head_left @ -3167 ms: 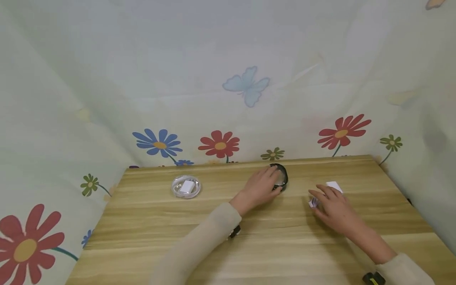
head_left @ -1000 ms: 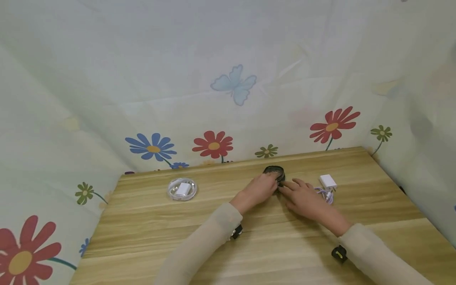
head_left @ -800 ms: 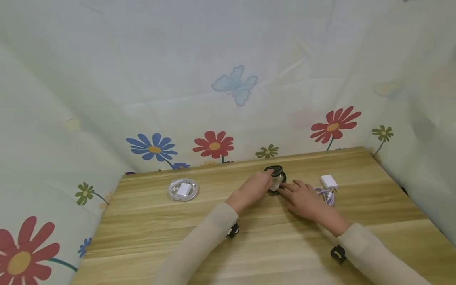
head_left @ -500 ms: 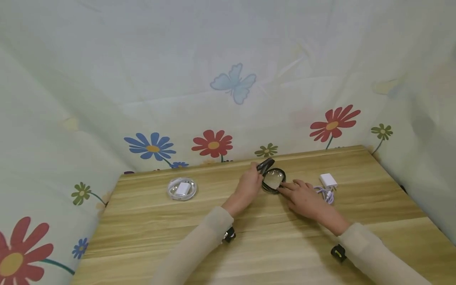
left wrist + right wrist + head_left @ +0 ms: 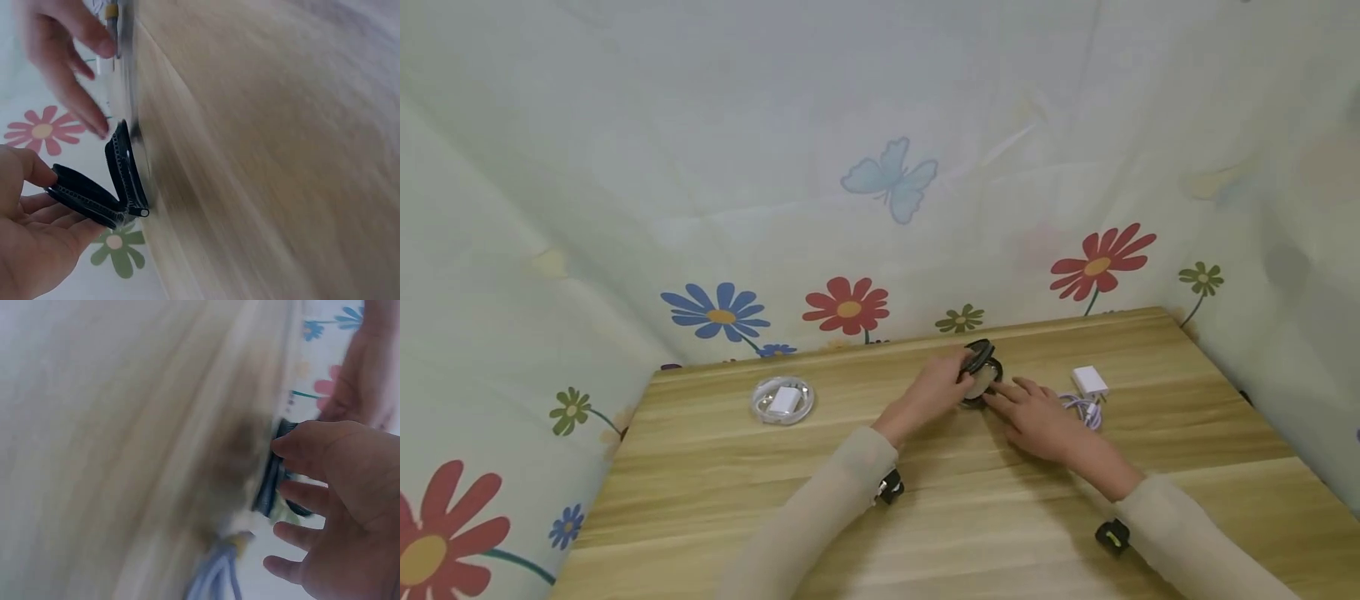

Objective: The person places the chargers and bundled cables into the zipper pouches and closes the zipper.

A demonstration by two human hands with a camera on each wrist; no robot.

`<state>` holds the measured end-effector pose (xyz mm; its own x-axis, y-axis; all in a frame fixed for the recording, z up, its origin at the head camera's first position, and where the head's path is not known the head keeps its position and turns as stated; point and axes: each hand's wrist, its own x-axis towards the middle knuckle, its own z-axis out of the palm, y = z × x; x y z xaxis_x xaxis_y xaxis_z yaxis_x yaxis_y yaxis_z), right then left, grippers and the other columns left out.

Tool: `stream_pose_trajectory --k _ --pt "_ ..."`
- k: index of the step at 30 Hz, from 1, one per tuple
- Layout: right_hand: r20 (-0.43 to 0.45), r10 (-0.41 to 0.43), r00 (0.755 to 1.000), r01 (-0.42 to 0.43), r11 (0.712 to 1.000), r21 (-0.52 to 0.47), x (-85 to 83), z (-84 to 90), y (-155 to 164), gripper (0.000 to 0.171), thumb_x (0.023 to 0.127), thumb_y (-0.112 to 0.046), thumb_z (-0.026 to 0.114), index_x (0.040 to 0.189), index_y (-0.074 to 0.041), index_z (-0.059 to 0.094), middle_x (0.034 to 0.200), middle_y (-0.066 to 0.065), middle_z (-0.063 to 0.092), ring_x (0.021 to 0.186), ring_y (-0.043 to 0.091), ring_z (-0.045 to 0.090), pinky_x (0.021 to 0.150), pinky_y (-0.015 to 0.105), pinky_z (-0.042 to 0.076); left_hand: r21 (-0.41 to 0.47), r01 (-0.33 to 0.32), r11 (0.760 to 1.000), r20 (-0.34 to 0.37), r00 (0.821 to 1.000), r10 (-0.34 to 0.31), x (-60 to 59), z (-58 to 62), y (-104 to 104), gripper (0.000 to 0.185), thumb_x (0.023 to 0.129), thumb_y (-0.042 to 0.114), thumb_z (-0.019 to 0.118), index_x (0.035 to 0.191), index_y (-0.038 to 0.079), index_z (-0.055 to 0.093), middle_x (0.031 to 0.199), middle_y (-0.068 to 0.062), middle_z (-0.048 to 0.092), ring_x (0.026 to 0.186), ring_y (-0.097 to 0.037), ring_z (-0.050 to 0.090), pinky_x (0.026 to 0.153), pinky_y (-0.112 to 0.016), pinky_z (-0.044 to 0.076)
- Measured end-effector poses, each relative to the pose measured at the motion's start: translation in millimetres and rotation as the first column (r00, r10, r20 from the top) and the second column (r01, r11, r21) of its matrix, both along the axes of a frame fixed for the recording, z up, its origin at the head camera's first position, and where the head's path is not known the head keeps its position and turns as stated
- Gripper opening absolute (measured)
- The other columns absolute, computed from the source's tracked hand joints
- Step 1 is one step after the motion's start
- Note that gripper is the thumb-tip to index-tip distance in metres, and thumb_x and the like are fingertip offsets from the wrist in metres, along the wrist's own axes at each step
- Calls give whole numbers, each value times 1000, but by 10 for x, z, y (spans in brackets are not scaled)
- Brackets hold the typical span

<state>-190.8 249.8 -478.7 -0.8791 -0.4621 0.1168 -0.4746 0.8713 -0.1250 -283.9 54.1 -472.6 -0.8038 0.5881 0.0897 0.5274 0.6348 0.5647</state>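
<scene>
A small round black zip case [image 5: 979,373] lies near the table's far edge, its lid tilted up off the base. My left hand [image 5: 946,382] holds that lid; in the left wrist view the case [image 5: 119,181] gapes like a clam, with the lid pinched between the thumb and fingers of my left hand [image 5: 44,206]. My right hand [image 5: 1009,400] lies flat on the table, its straight fingertips against the base's near-right edge. In the right wrist view my right hand [image 5: 312,506] touches the case [image 5: 270,481].
A white charger plug [image 5: 1090,381] and its coiled pale cable [image 5: 1081,408] lie right of my right hand. At the left stands a clear round case [image 5: 782,400] with a white plug inside. Flowered cloth [image 5: 880,183] walls the wooden table [image 5: 1000,517] at the back and sides.
My right hand left the charger and came to the case. My left hand swung the lid up, and over the last half second it has tipped part way back down.
</scene>
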Motion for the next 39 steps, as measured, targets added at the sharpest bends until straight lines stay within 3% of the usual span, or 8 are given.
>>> stream_pose_trajectory --k 4,6,10,14,20,27,34,39 --pt "-15 -76 997 76 997 -34 108 89 144 46 93 -13 71 137 -5 62 146 24 52 133 54 44 98 72 41 -40 26 999 -29 999 -27 25 -21 37 43 107 18 50 148 8 52 137 -12 64 88 -14 59 76 -25 48" --pt "-12 -119 993 118 992 -40 152 118 262 49 90 -14 75 136 -4 62 145 26 52 131 55 44 97 73 41 -41 43 998 -40 998 -44 25 -26 39 41 108 18 49 148 8 53 140 -12 62 98 -14 63 84 -26 51" --pt "48 -168 985 170 985 -36 214 107 494 58 86 -21 80 137 -2 60 145 30 49 130 59 42 96 75 39 -38 66 997 -24 997 -67 18 -33 13 40 109 18 49 147 7 54 141 -12 61 108 -13 63 88 -27 51" --pt "109 -152 982 155 988 -23 241 87 611 69 84 -32 83 140 -1 58 144 31 49 127 59 45 94 72 43 -37 62 997 14 998 -61 8 -20 -21 40 109 19 47 148 8 53 135 -12 65 85 -12 59 76 -24 48" --pt "99 -119 988 122 992 -27 256 59 635 71 80 -31 87 137 -1 59 139 30 53 123 58 48 94 69 45 -21 46 999 32 998 -45 3 12 -51 40 110 17 46 148 7 52 126 -13 68 67 -11 50 70 -24 45" --pt "107 -102 989 106 993 -41 240 46 628 65 81 -25 87 135 0 62 134 27 58 120 54 53 95 63 49 -19 63 998 23 998 -62 8 21 -49 40 110 16 46 148 5 52 126 -15 68 65 -9 47 69 -22 44" --pt "144 -68 987 80 993 -81 199 49 630 62 82 -21 86 135 0 62 127 26 60 109 44 62 85 55 55 -20 66 998 13 998 -66 12 23 -42 39 109 15 46 147 5 53 127 -15 68 71 -10 53 70 -23 44" --pt "147 -65 987 79 993 -88 171 30 624 60 82 -22 86 134 -1 64 133 29 57 116 51 57 90 59 53 -23 66 998 9 998 -65 9 -5 -40 39 109 14 47 146 5 54 121 -14 70 70 -9 52 64 -21 42"
